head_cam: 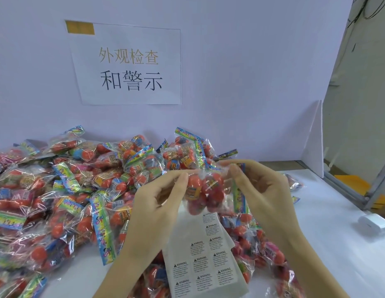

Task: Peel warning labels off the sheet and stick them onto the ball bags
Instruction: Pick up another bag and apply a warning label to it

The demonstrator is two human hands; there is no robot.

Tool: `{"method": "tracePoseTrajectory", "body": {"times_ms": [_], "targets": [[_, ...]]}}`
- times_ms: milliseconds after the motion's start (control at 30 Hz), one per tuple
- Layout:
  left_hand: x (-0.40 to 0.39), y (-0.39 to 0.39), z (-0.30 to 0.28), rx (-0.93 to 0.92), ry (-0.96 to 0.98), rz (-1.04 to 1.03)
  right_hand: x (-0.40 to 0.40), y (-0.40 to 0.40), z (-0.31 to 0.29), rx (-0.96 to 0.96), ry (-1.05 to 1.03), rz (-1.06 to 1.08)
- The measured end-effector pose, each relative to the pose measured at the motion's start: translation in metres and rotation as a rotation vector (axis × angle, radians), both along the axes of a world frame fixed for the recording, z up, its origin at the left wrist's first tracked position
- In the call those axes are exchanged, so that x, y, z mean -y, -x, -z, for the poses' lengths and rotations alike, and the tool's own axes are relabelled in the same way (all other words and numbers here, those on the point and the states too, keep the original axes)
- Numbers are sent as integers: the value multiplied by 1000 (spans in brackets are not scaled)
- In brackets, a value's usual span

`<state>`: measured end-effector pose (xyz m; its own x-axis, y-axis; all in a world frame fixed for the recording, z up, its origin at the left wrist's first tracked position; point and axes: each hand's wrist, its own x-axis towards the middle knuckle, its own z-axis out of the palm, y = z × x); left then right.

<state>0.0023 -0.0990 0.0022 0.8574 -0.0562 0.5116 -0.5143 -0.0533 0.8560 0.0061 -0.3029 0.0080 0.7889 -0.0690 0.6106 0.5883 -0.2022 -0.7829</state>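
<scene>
A clear ball bag (205,191) full of orange-red balls hangs in the air between both hands. My left hand (159,198) pinches its left edge with thumb and fingers. My right hand (260,188) grips the right side near the colourful header strip. Below the bag lies the white label sheet (200,261) with several black WARNING labels in rows; its upper part is hidden behind the bag. I cannot tell whether a label is stuck to the held bag.
A big pile of ball bags (64,190) covers the table's left and middle, and more bags (260,252) lie to the right of the sheet. A white small device (374,223) sits at the right edge. A paper sign (129,65) hangs on the back wall.
</scene>
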Motion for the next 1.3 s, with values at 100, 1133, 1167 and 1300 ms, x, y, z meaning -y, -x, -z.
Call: {"method": "tracePoseTrajectory", "body": {"times_ms": [100,1133,1167,1300], "targets": [[-4,-2,1,-21,-23,-10,-5,-1,6,-34,29,4],[-23,-16,0,-486,40,335,10,-11,5,-239,-182,32],[-22,-16,1,-481,15,338,10,-11,5,-238,-184,36],[-14,-19,6,-451,-5,251,7,-12,9,-264,-141,49]]}}
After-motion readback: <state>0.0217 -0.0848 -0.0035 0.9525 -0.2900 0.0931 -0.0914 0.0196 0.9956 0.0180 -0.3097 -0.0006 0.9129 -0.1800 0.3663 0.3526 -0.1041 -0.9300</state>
